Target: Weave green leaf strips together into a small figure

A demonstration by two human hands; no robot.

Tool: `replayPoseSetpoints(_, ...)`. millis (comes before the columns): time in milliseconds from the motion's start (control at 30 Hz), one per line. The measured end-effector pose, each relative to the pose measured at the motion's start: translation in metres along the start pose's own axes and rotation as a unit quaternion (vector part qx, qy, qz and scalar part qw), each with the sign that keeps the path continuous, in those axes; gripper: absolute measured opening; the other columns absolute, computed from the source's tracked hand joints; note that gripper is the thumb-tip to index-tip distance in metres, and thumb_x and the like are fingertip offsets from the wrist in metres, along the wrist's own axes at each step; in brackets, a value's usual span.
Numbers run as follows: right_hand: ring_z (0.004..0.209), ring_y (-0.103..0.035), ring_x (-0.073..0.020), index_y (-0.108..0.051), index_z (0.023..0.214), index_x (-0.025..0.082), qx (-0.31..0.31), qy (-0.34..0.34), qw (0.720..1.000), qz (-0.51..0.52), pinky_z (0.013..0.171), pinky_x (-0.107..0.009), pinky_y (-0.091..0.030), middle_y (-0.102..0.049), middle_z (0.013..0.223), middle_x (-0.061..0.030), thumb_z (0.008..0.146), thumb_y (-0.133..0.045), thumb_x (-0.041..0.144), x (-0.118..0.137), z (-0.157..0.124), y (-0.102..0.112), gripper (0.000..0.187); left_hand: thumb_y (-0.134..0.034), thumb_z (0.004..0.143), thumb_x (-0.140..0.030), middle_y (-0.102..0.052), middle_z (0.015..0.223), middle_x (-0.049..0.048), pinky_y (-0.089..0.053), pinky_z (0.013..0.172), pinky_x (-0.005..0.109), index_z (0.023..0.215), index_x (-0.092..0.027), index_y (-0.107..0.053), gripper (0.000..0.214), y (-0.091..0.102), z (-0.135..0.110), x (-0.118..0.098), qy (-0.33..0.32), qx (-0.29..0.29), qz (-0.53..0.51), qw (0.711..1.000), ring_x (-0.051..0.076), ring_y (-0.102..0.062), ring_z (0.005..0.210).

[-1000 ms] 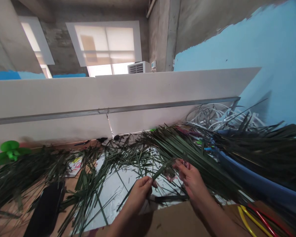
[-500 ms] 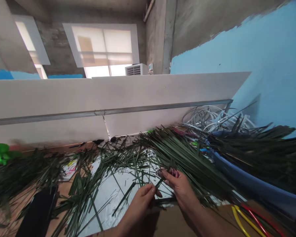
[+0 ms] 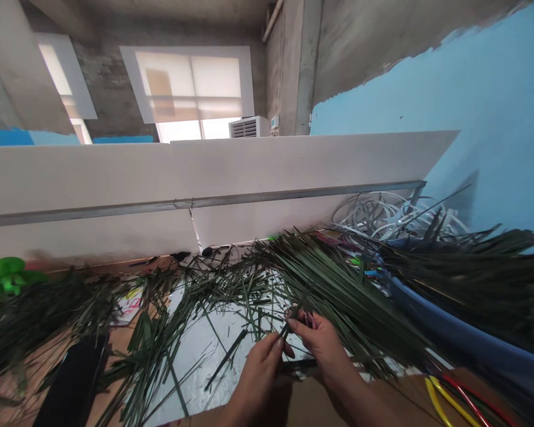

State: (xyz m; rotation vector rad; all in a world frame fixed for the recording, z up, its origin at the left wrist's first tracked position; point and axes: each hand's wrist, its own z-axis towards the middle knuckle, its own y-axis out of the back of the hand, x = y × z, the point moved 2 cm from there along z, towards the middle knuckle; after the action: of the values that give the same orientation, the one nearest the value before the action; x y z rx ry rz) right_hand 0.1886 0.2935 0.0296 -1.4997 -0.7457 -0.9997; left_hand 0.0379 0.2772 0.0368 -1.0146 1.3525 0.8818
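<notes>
My left hand [image 3: 261, 360] is closed, with thumb and fingers pinching a narrow dark green leaf strip [image 3: 285, 333]. Just to its right, my right hand [image 3: 324, 343] is closed on the same strip a little higher up. A small pink-purple thing [image 3: 311, 321] shows among the right fingers; its kind cannot be made out. Both hands are close together above the near edge of a white board [image 3: 191, 350] strewn with leaf cuttings. A thick bundle of long green leaf strips [image 3: 333, 279] lies just beyond and right of my right hand.
A blue tub [image 3: 445, 323] piled with dark leaves stands at the right. White coiled strips [image 3: 374, 210] lie behind it. Yellow and red curved handles [image 3: 454, 394] are at lower right. At left are a black phone-like slab [image 3: 73, 379] and a green fan-shaped object [image 3: 11, 276]. A white partition [image 3: 249, 166] runs behind.
My hands stay close together; the right fingers have shifted slightly on the strip, which now shows more between the hands. The whole view has moved a little.
</notes>
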Motion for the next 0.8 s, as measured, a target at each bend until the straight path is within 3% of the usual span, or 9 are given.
replayPoseSetpoints(133,0.062,-0.054,-0.0151,-0.068,0.066,0.018,-0.002,0.004,1.000,0.000,0.064,-0.027,-0.042,-0.064,0.063,0.0026,0.052,-0.094,0.041,-0.003,0.000,0.001,0.038,-0.060,0.084,-0.062,-0.055,0.066,0.0017,-0.038,0.061,0.025,0.071,-0.017,-0.066,0.047,-0.005,-0.006,-0.010,-0.029,0.010,-0.004,1.000,0.016,-0.048,0.065)
replayPoseSetpoints(300,0.064,-0.056,-0.0157,-0.069,0.080,0.019,-0.008,-0.006,1.000,0.008,0.061,-0.027,-0.042,-0.068,0.072,0.0005,0.063,-0.089,0.039,-0.001,-0.001,0.004,0.032,-0.059,0.085,-0.061,-0.051,0.047,-0.0033,-0.026,0.043,0.022,0.083,-0.018,-0.062,0.043,-0.013,-0.008,0.005,0.098,0.055,-0.142,0.984,0.011,-0.040,0.040)
replayPoseSetpoints(467,0.067,-0.059,-0.0175,-0.069,0.082,0.019,-0.015,-0.007,1.000,0.019,0.060,-0.028,-0.044,-0.071,0.076,-0.0014,0.062,-0.089,0.040,-0.002,0.000,0.004,0.035,-0.068,0.079,-0.060,-0.045,0.046,-0.0049,-0.031,0.045,0.022,0.076,-0.016,-0.064,0.044,-0.011,0.001,0.020,0.092,0.085,-0.192,0.973,0.010,-0.040,0.041)
replayPoseSetpoints(633,0.063,-0.057,-0.0157,-0.066,0.075,0.019,-0.042,0.008,0.999,0.023,0.061,-0.027,-0.044,-0.068,0.070,0.0015,0.060,-0.091,0.041,0.003,0.001,0.005,0.036,-0.071,0.076,-0.063,-0.053,0.062,-0.0043,-0.041,0.052,0.022,0.089,-0.020,-0.065,0.045,-0.006,0.000,0.005,0.018,0.007,-0.140,0.990,0.011,-0.048,0.053)
replayPoseSetpoints(800,0.062,-0.058,-0.0163,-0.066,0.075,0.020,-0.062,0.011,0.998,0.019,0.057,-0.027,-0.043,-0.070,0.071,0.0011,0.058,-0.091,0.043,0.008,0.000,0.004,0.038,-0.075,0.070,-0.060,-0.050,0.058,-0.0048,-0.038,0.047,0.021,0.072,-0.019,-0.058,0.045,-0.007,0.000,0.000,0.039,-0.001,-0.113,0.993,0.010,-0.047,0.050)
